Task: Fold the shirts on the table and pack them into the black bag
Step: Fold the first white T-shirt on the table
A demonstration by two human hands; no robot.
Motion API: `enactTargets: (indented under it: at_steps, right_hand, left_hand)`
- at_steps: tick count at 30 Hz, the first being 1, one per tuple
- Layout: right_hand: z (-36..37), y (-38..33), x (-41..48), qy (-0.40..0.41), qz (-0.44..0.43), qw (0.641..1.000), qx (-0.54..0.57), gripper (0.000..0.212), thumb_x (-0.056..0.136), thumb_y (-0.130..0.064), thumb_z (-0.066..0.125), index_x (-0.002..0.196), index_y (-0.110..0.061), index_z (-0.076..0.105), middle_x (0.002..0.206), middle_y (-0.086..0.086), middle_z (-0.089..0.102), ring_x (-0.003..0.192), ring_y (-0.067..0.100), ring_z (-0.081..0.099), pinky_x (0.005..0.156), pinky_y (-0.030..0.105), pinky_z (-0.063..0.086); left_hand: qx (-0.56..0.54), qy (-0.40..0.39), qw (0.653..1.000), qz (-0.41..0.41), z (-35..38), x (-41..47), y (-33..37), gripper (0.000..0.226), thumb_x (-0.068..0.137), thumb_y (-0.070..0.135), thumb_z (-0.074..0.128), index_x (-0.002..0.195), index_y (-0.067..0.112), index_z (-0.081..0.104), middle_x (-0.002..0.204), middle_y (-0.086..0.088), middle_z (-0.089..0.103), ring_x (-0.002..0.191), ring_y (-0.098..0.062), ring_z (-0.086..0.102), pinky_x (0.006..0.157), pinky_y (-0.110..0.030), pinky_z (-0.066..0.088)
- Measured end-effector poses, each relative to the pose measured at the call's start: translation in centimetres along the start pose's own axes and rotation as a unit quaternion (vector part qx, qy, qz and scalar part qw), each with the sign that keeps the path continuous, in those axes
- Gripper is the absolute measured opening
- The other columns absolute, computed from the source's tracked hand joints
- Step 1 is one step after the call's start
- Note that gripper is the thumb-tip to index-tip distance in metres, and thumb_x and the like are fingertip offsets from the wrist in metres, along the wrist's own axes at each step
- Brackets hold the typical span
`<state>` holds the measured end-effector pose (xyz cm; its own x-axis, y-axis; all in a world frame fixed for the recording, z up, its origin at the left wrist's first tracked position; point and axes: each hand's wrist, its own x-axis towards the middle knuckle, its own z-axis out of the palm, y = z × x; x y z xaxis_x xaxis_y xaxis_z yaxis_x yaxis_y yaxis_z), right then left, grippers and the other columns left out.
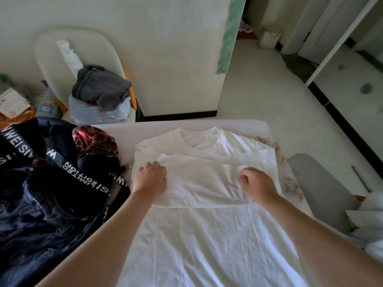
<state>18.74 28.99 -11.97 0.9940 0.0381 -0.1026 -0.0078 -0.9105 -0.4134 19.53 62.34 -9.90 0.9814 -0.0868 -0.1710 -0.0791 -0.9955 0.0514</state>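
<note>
Left hand [151,180] is down on the shirt [207,235], fingers curled under, knuckles up, gripping the near-left corner of a folded-over flap. Right hand [258,183] sits level with it, well apart across the chest, fingers also curled tight and pinching a small bunch of cloth, with creases fanning out from its fingertips. Both forearms reach in over the lower half of the shirt.

The shirt lies flat and white on the table [124,131], spread under and between both hands. Its collar is just beyond them and its hem runs back under the wrists toward the person. A sleeve is folded across the chest just beyond the right hand.

Just outside the left hand, the black bag [51,193] slumps on the table's edge, nearly touching the shirt, its lettered strap [76,172] trailing toward the left wrist. Beyond the left hand, a pale chair [47,50] holds a grey cloth [101,88]. Outside the right hand stands a grey seat [321,189].
</note>
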Motion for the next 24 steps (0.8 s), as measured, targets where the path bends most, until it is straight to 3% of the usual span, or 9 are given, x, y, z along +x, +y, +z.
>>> enactTargets:
  at_steps: [3, 6, 8, 12, 15, 18, 20, 21, 24]
  right_hand:
    - [-0.3, 1.5, 1.9, 0.009, 0.008, 0.996, -0.094, 0.038, 0.092, -0.004, 0.049, 0.126, -0.016, 0.061, 0.125, 0.007, 0.057, 0.112, 0.027, 0.053, 0.087, 0.04, 0.049]
    - [-0.7, 2.7, 3.1, -0.08, 0.02, 0.97, -0.229, 0.052, 0.099, -0.024, 0.045, 0.149, -0.024, 0.034, 0.15, 0.006, 0.034, 0.133, 0.029, 0.035, 0.104, 0.043, 0.035]
    - [-0.6, 3.6, 3.8, -0.1, 0.006, 0.968, -0.232, 0.045, 0.098, -0.028, 0.045, 0.143, -0.024, 0.042, 0.145, 0.005, 0.037, 0.132, 0.028, 0.033, 0.108, 0.042, 0.029]
    - [-1.2, 4.8, 4.8, -0.061, -0.035, 0.988, -0.139, 0.021, 0.096, -0.021, 0.051, 0.114, -0.014, 0.059, 0.115, 0.008, 0.06, 0.111, 0.031, 0.055, 0.097, 0.04, 0.037]
    - [-2.5, 5.5, 5.5, 0.0, 0.022, 0.997, -0.078, 0.016, 0.097, -0.018, 0.054, 0.111, -0.011, 0.056, 0.091, 0.014, 0.071, 0.09, 0.037, 0.066, 0.075, 0.039, 0.045]
    - [-2.8, 6.1, 5.3, 0.047, 0.018, 0.972, -0.231, 0.043, 0.081, -0.013, 0.07, 0.121, -0.012, 0.055, 0.102, 0.014, 0.067, 0.1, 0.038, 0.061, 0.08, 0.043, 0.047]
    - [-2.1, 5.8, 4.4, 0.093, -0.034, 0.968, -0.233, 0.058, 0.067, -0.004, 0.072, 0.122, -0.011, 0.056, 0.106, 0.015, 0.062, 0.097, 0.037, 0.059, 0.08, 0.045, 0.046]
    - [-1.4, 5.6, 3.7, 0.104, -0.078, 0.969, -0.208, 0.059, 0.067, -0.002, 0.07, 0.123, -0.012, 0.056, 0.112, 0.015, 0.06, 0.1, 0.036, 0.058, 0.083, 0.045, 0.046]
    - [1.3, 6.1, 0.8, 0.037, -0.184, 0.966, -0.176, 0.048, 0.089, -0.02, 0.054, 0.137, -0.018, 0.052, 0.141, 0.015, 0.049, 0.125, 0.033, 0.049, 0.101, 0.047, 0.043]
  left_hand:
    - [-0.048, -0.008, 0.998, 0.035, 0.4, 3.3, 2.3, 0.051, 0.094, 0.006, 0.042, 0.142, 0.025, 0.043, 0.146, 0.0, 0.038, 0.121, -0.023, 0.048, 0.092, -0.035, 0.043]
    - [-0.001, -0.085, 0.996, 0.023, 1.0, 5.4, 3.7, 0.067, 0.094, 0.006, 0.045, 0.152, 0.03, 0.024, 0.16, 0.001, 0.017, 0.127, -0.028, 0.048, 0.092, -0.04, 0.046]
    - [0.0, -0.092, 0.996, 0.001, 1.5, 6.1, 3.8, 0.055, 0.094, 0.01, 0.048, 0.145, 0.025, 0.035, 0.148, -0.006, 0.031, 0.12, -0.032, 0.051, 0.086, -0.041, 0.047]
    - [-0.096, 0.028, 0.993, -0.055, 1.9, 7.1, 3.7, 0.03, 0.089, -0.008, 0.042, 0.112, 0.008, 0.051, 0.11, -0.014, 0.047, 0.09, -0.036, 0.055, 0.067, -0.045, 0.049]
    - [-0.153, 0.072, 0.979, -0.114, 1.5, 7.4, 3.7, 0.031, 0.088, -0.011, 0.045, 0.114, 0.006, 0.05, 0.12, -0.018, 0.046, 0.093, -0.038, 0.055, 0.064, -0.043, 0.045]
    - [-0.076, 0.049, 0.99, -0.112, 1.5, 5.9, 5.7, 0.048, 0.093, 0.014, 0.053, 0.139, 0.02, 0.039, 0.15, -0.013, 0.026, 0.121, -0.038, 0.046, 0.078, -0.044, 0.053]
    - [-0.049, 0.059, 0.996, -0.053, 2.0, 4.5, 7.8, 0.051, 0.095, 0.031, 0.052, 0.144, 0.028, 0.038, 0.159, -0.008, 0.018, 0.142, -0.033, 0.027, 0.103, -0.05, 0.043]
    - [-0.046, 0.049, 0.998, -0.016, 2.7, 3.8, 9.0, 0.052, 0.095, 0.038, 0.049, 0.146, 0.031, 0.038, 0.162, -0.007, 0.014, 0.148, -0.031, 0.015, 0.115, -0.053, 0.028]
    - [-0.032, -0.051, 0.996, 0.062, 5.4, 1.4, 12.1, 0.07, 0.09, 0.067, 0.024, 0.154, 0.042, 0.012, 0.164, 0.0, -0.017, 0.15, -0.028, -0.017, 0.117, -0.058, -0.008]
